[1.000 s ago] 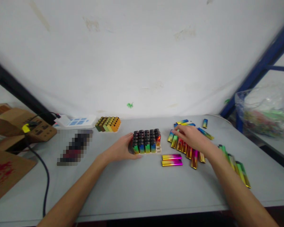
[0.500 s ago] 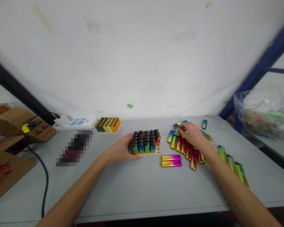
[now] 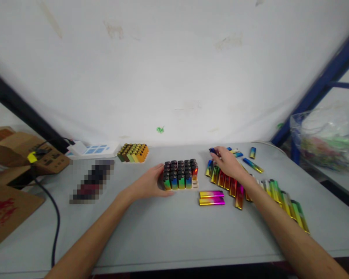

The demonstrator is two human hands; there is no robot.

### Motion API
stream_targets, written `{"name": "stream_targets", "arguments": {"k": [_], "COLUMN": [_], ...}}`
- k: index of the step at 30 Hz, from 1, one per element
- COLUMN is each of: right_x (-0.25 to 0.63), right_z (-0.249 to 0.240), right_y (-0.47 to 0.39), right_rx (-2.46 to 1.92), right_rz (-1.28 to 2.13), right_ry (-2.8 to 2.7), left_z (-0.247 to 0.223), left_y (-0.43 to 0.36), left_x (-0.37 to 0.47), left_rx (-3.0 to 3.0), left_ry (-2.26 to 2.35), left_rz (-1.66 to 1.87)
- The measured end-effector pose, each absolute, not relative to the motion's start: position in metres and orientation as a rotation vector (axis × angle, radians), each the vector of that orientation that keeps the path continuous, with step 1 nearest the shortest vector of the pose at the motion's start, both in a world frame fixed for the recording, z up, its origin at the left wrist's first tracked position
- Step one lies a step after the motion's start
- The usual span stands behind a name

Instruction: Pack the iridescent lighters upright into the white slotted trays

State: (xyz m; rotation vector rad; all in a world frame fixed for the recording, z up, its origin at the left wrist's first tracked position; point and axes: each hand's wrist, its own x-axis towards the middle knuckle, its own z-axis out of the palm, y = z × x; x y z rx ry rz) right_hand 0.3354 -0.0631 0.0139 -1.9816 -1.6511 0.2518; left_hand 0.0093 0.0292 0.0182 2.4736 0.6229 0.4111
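Observation:
My left hand (image 3: 148,182) is closed round the left end of a white lighter tray (image 3: 195,185), thumb in front and fingers behind. Black-topped lighters (image 3: 177,172) with shiny coloured bodies stand upright in its rows; empty slots show at the front right corner. To the right, my right hand (image 3: 227,162) pinches a dark blue lighter (image 3: 212,150) just above the table, most of it covered by the fingers. Under and beside that hand lie red and gold lighters (image 3: 226,180), partly hidden by the wrist. Two pink and yellow lighters (image 3: 211,198) lie side by side in front.
Green and yellow lighters (image 3: 287,205) lie at right, beside my right forearm. A second block of lighters (image 3: 133,153) stands back left, near a white power strip (image 3: 100,150). Cardboard boxes (image 3: 14,205) and a black cable (image 3: 56,217) occupy the left. A clear plastic bag (image 3: 325,135) sits far right.
My right hand has moved slightly left and lifted, now with a dark blue lighter between its fingers. My left hand stays at the tray.

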Motion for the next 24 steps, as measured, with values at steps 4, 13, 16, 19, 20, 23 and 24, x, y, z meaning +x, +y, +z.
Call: {"name": "stream_targets", "arguments": {"k": [4,13,16,19,20,23,24], "right_x": [0.316,0.277,0.274,0.272,0.272,0.272,0.272], "right_z": [0.023,0.028,0.024,0.021,0.02,0.018,0.018], "right_y": [-0.072,-0.083,-0.084,-0.083,-0.084,-0.084,-0.085], "right_rx": [-1.355,-1.359,-1.426,-1.453,-1.449,-1.42,-1.409], "right_rz": [0.837,0.636,0.547,0.561,0.571,0.572,0.571], "right_ry": [-1.273,-1.21,-1.181,-1.142,-1.141,-1.156,-1.163], "left_z": [0.017,0.017,0.017,0.016,0.016,0.017,0.017], "left_y": [0.03,0.031,0.03,0.03,0.03,0.03,0.03], "left_x": [0.009,0.008,0.009,0.009,0.009,0.009,0.009], "left_rx": [2.479,2.464,2.465,2.472,2.475,2.478,2.476], "left_ry": [0.63,0.604,0.606,0.619,0.626,0.64,0.637], "left_rz": [0.413,0.424,0.435,0.425,0.417,0.402,0.401]}}
